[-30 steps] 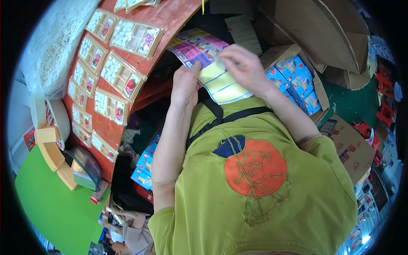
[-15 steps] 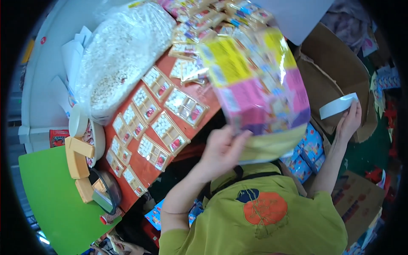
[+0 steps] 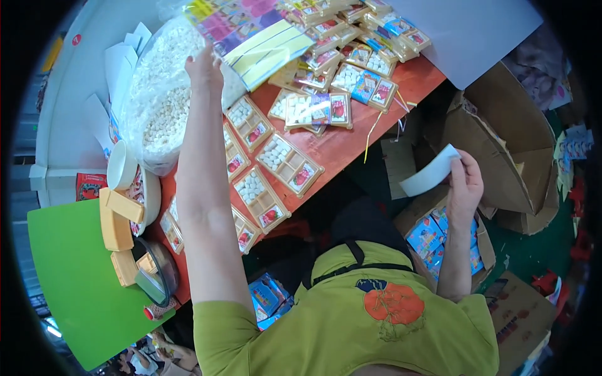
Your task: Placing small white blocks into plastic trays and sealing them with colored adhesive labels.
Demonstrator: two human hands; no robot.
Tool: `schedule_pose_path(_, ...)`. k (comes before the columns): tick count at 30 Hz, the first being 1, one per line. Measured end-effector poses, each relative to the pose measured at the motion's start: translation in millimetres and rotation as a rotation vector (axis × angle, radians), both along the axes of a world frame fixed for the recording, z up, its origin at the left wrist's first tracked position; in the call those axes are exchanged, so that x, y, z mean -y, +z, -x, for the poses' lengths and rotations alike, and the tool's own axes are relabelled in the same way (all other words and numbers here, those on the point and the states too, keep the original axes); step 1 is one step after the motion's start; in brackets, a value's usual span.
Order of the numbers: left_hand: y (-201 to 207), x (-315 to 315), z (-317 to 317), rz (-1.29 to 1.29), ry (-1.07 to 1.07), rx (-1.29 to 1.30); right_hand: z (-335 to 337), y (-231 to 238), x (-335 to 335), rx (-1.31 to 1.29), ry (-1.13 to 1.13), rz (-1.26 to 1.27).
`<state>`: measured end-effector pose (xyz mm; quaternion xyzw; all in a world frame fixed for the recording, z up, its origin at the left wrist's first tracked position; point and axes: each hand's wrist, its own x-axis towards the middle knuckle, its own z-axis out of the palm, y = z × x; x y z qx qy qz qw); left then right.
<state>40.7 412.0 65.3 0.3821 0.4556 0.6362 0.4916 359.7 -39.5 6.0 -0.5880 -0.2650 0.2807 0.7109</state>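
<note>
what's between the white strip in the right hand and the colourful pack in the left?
Head view: the red table edge with a cluster of small trays of white pieces lies between the white strip and the colourful pack.

We look down on our left hand (image 3: 204,66), stretched out over the orange table (image 3: 351,141) and gripping a colourful printed packet (image 3: 251,31) just beside a clear bag of white pellets (image 3: 160,106). Our right hand (image 3: 465,185) pinches a curled white paper strip (image 3: 431,172) above open cardboard boxes (image 3: 501,144). Small trays of white pieces (image 3: 285,164) lie across the tabletop between them.
</note>
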Motion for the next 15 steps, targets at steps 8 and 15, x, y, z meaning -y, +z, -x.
schedule_pose_path(8, 20, 221, -34, -0.204, -0.286, -0.615, 71, 32, -45, 0.672, 0.160, -0.103)
schedule_pose_path(15, -7, 399, -20, 0.278, -0.443, 0.214, 153, 29, -58, 1.276, 0.460, -0.523)
